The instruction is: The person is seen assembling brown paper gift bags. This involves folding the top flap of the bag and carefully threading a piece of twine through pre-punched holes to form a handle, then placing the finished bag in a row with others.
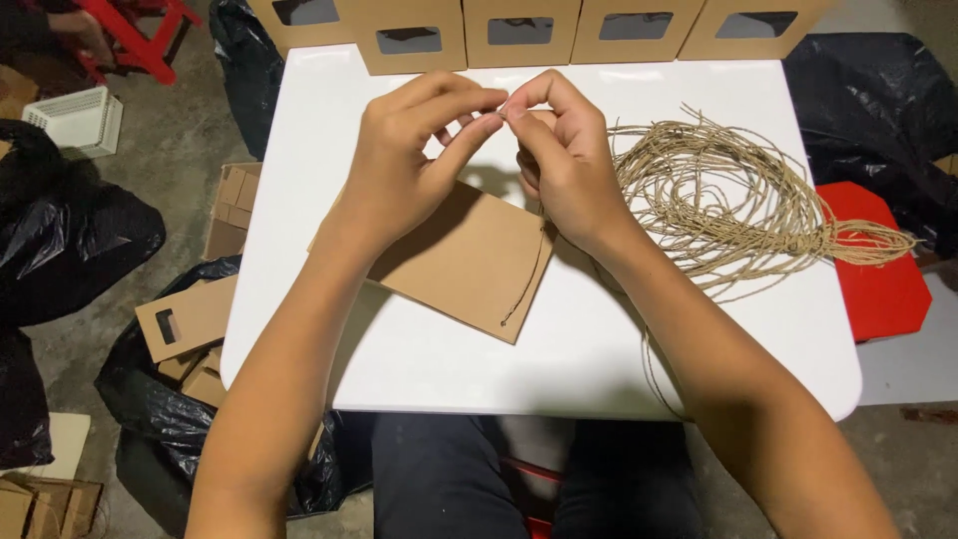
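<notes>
My left hand (409, 150) and my right hand (564, 150) meet above the white table (599, 349), fingertips pinched together on the end of a thin jute string (526, 279). The string hangs down over a flat brown paper bag (469, 260) lying under my hands. A loose bundle of jute twine (728, 200) lies just right of my right hand, one strand trailing off the table's front edge.
A row of brown paper boxes with window cut-outs (519, 30) stands along the table's far edge. Black plastic bags (60, 240) with flat brown bags (185, 319) lie on the floor at left. A red stool (878, 269) sits at right, a white basket (75, 120) far left.
</notes>
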